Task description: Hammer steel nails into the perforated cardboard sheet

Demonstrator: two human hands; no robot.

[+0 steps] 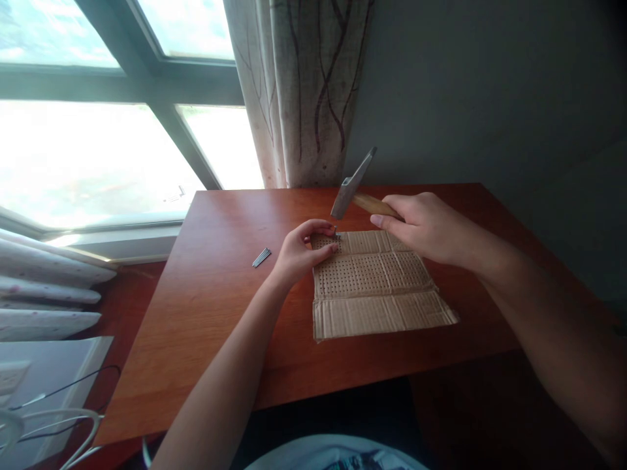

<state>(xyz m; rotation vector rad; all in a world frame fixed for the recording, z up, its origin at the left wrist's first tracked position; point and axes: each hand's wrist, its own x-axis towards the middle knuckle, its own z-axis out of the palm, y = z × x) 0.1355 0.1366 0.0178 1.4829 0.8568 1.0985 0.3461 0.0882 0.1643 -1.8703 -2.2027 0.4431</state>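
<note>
My right hand [416, 225] is wrapped round the wooden handle of a hammer [347, 189]. Its grey metal head hangs tilted just above my left hand [306, 245]. The thumb and forefinger of that hand curl in at the far left corner of a cardboard sheet [377, 316], around a small metal nail [336, 230] standing there. Rows of small punched holes cover the far and middle bands of the cardboard, while its near band is plain. Left of my left hand, several loose nails [261, 257] lie side by side on the table.
The reddish-brown wooden table [210, 300] has its far edge by a curtain [313, 98] and a dark wall [480, 98]. A bright window [88, 150] is at the left. White and dark cables [59, 414] hang beside the table's near left corner.
</note>
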